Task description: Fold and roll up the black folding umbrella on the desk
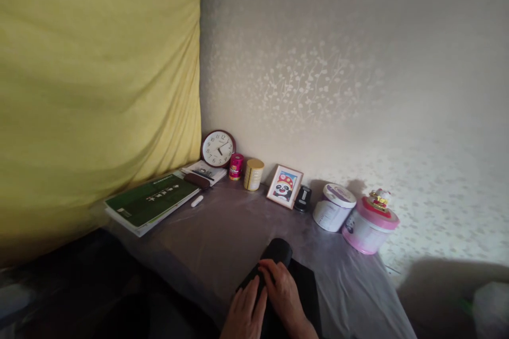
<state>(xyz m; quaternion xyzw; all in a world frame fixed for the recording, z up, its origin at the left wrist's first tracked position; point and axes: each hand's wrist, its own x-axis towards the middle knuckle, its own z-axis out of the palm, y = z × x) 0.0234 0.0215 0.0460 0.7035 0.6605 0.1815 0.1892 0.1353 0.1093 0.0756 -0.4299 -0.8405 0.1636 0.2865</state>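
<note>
A dark black cloth [279,250], partly rolled into a thick bundle, lies at the table's near edge. A flat black part [305,286] spreads to the right of the roll. My right hand [283,290] lies across the roll, its fingers curved over the top and round the left side. Just left of it, my left hand [247,304] rests on the lower part of the roll, fingers close together and slightly bent. The two hands nearly touch. My palms hide much of the cloth, and both thumbs are hard to make out.
On the grey-covered table [222,233], a green book [153,198], brown case [198,180] and small white object [196,201] lie left. Along the wall stand a clock [218,148], pink can [236,166], yellow tin [253,175], panda picture frame [284,186], black stapler-like object [303,198], white tub [334,209] and pink tub [368,228].
</note>
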